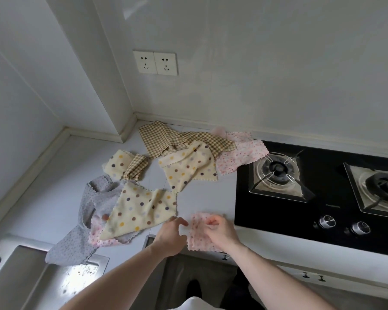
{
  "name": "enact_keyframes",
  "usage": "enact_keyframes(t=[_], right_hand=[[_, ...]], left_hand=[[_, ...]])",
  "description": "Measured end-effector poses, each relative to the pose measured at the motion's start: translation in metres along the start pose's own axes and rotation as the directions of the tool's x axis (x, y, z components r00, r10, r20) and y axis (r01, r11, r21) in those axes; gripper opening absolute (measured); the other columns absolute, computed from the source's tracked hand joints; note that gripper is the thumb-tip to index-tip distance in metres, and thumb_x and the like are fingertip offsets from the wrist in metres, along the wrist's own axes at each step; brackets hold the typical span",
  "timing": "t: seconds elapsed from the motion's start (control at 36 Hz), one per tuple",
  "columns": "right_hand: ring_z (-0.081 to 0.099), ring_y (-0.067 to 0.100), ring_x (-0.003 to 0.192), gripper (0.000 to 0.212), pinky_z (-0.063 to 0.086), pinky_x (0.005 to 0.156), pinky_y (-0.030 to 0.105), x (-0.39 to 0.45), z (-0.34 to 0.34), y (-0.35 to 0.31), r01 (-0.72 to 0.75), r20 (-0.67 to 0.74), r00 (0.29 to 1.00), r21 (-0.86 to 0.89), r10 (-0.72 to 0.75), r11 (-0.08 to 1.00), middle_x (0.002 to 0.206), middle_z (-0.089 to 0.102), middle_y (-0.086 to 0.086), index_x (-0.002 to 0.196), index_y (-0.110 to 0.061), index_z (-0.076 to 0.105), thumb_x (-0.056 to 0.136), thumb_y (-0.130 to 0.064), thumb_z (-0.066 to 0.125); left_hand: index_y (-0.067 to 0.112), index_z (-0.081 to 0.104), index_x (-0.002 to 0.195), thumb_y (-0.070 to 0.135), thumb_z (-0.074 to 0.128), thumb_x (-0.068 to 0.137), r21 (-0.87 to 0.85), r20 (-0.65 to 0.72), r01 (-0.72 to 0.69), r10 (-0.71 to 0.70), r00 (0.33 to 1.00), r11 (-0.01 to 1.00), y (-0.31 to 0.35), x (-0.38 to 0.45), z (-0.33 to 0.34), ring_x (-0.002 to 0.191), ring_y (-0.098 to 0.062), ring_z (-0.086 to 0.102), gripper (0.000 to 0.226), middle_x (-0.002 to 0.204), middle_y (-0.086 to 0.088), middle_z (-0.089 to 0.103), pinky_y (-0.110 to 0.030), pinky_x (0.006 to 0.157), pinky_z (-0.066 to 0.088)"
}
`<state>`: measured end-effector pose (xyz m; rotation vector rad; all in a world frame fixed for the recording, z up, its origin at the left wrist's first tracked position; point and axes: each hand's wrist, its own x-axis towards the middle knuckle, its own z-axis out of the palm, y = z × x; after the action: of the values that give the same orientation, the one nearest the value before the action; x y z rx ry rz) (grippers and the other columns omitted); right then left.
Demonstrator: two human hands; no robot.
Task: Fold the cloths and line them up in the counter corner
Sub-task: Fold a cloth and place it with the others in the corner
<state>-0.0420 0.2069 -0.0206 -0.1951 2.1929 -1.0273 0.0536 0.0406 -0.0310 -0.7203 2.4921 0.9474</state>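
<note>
A small pink floral cloth (198, 238), folded, lies near the counter's front edge. My right hand (220, 229) rests on it with curled fingers pinching its top layer. My left hand (170, 236) is at the cloth's left edge, fingers curled toward it; whether it grips the edge is unclear. Unfolded cloths are strewn behind: a cream polka-dot cloth (139, 209) over a grey dotted cloth (76, 245), another cream polka-dot cloth (188, 168), a brown checked cloth (164, 137), a pink floral cloth (244, 153), and a small dotted and checked bundle (126, 164).
A black gas hob (323, 209) with two burners fills the right side. A steel sink (31, 276) sits at the lower left, the grey cloth hanging over its rim. Twin wall sockets (155, 63) are above the counter corner (130, 130).
</note>
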Motion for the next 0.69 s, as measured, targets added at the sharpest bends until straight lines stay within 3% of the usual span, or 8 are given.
enact_keyframes(t=[0.11,0.25,0.33,0.44,0.53,0.69], right_hand=[[0.059,0.004,0.096,0.017,0.043,0.069,0.009,0.001,-0.018,0.01,-0.007,-0.09,0.996,-0.016,0.006,1.0,0.104,0.061,-0.016,0.104,-0.027,0.062,0.091,-0.019,0.068],[0.057,0.009,0.109,0.028,0.04,0.083,0.019,0.007,-0.037,0.022,-0.024,-0.121,0.992,-0.03,0.02,0.999,0.114,0.058,-0.011,0.116,-0.022,0.06,0.091,-0.027,0.071],[0.053,0.007,0.11,0.041,0.04,0.089,0.021,0.012,-0.045,0.03,-0.053,-0.083,0.995,-0.066,0.048,0.996,0.122,0.057,-0.01,0.126,-0.021,0.056,0.091,-0.036,0.071],[0.054,0.012,0.121,0.052,0.041,0.097,0.022,0.017,-0.047,0.031,-0.063,-0.032,0.998,-0.118,0.06,0.991,0.132,0.056,-0.007,0.135,-0.02,0.053,0.09,-0.038,0.072],[0.054,0.014,0.125,0.055,0.041,0.099,0.023,0.022,-0.05,0.029,-0.057,-0.015,0.998,-0.152,0.056,0.987,0.136,0.056,-0.005,0.138,-0.019,0.051,0.09,-0.035,0.072],[0.055,0.015,0.126,0.058,0.044,0.098,0.024,0.038,-0.054,0.023,-0.028,0.032,0.999,-0.203,0.035,0.979,0.137,0.057,-0.006,0.141,-0.021,0.052,0.087,-0.027,0.074]], left_hand=[[0.026,0.046,0.143,0.023,0.059,0.091,0.033,0.013,-0.029,0.028,1.0,0.999,0.021,0.014,0.0,0.133,-0.02,0.046,0.054,0.149,0.003,0.041,-0.031,0.109,0.041],[0.025,0.027,0.156,0.034,0.054,0.097,0.137,0.046,-0.059,0.053,0.998,0.989,0.042,0.037,0.004,0.143,-0.024,0.036,0.065,0.159,0.0,0.032,-0.038,0.117,0.033],[0.023,0.026,0.156,0.036,0.054,0.099,0.176,0.054,-0.035,0.026,0.998,0.984,0.05,0.05,0.006,0.141,-0.025,0.038,0.065,0.156,-0.001,0.035,-0.039,0.115,0.037],[0.024,0.044,0.143,0.036,0.059,0.097,0.209,0.065,-0.012,-0.002,0.998,0.978,0.05,0.059,0.005,0.125,-0.024,0.049,0.05,0.135,-0.002,0.051,-0.038,0.104,0.045],[0.021,0.056,0.135,0.033,0.06,0.096,0.215,0.075,-0.004,-0.012,0.997,0.977,0.051,0.063,0.007,0.118,-0.024,0.051,0.041,0.125,-0.002,0.051,-0.036,0.1,0.047],[0.028,0.069,0.103,0.026,0.066,0.09,0.029,0.02,-0.008,0.008,1.0,1.0,0.061,0.062,0.008,0.101,-0.016,0.055,0.013,0.11,0.006,0.054,-0.025,0.079,0.043]])
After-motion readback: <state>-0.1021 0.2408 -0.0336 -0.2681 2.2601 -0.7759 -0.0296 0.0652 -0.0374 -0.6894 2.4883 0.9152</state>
